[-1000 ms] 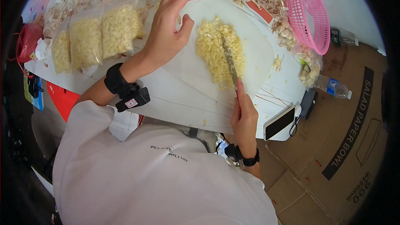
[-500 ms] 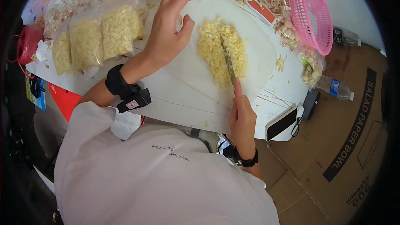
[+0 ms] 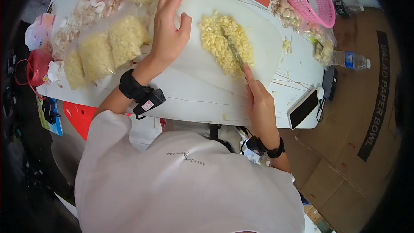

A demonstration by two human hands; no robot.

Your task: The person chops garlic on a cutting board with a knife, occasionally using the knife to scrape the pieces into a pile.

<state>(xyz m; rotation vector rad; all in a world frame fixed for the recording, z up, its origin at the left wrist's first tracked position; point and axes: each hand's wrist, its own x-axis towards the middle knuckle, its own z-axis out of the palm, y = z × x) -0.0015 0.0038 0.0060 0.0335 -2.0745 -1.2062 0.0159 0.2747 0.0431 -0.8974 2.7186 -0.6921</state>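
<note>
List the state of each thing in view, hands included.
Yellow pieces: chopped, heaped
Knife: blade among the yellow pieces
Right hand: gripping the knife
Left hand: open, fingers curved, nothing visibly held
Clear bags: filled; seals unclear
Phone: screen dark
Blue-labelled bottle: lying sideways, capped

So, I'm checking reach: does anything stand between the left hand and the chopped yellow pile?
Nothing visible does; only white board lies between the left hand and the nearest edge of the yellow pile. The knife in the right hand sits farther in.
</note>
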